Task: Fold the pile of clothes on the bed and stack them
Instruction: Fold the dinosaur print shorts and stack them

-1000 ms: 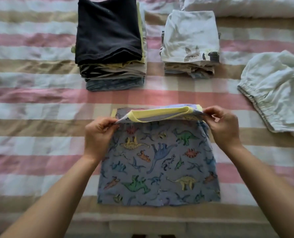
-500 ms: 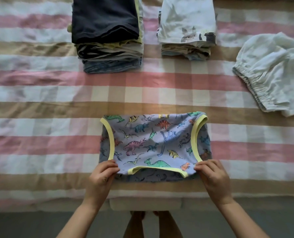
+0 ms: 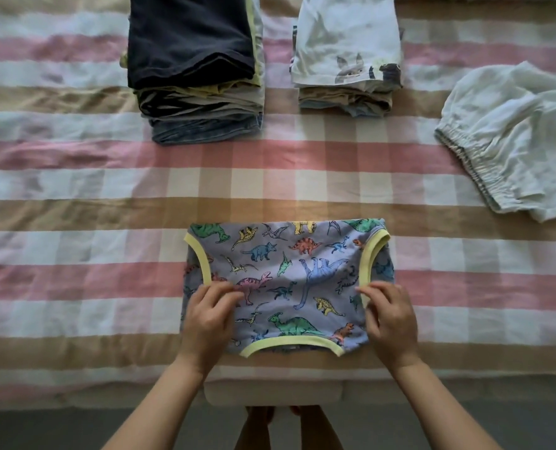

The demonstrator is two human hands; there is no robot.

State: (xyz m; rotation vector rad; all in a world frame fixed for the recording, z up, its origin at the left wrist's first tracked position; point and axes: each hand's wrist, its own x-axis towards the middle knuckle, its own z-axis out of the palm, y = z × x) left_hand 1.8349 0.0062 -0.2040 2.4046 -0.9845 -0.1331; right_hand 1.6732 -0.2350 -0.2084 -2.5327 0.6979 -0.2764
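Currently the dinosaur-print top point(image 3: 289, 280) is laid flat on the striped bedspread point(image 3: 75, 190), close to its near edge. It is doubled over, with the fold line on the far side and the yellow neckline on the near side. This position is judged to be chosen for reach and for a firm, flat working surface.

The left hand point(image 3: 210, 319) is set on the left side edge and the right hand point(image 3: 390, 319) on the right side edge. The fingers of each are curled onto the cloth beside the yellow armhole trim, so the top is grasped at both sides. A symmetric hold is probably used so that the layers stay aligned.

Two finished piles are kept at the far side, well apart from the working area: a dark-topped stack point(image 3: 192, 60) at far left and a pale-topped stack point(image 3: 345, 53) to its right. Sorting by size or type is inferred, not confirmed. A white garment point(image 3: 513, 134) lies crumpled at far right, not yet folded.

Step in hand is judged to be a further fold or transfer to a stack.
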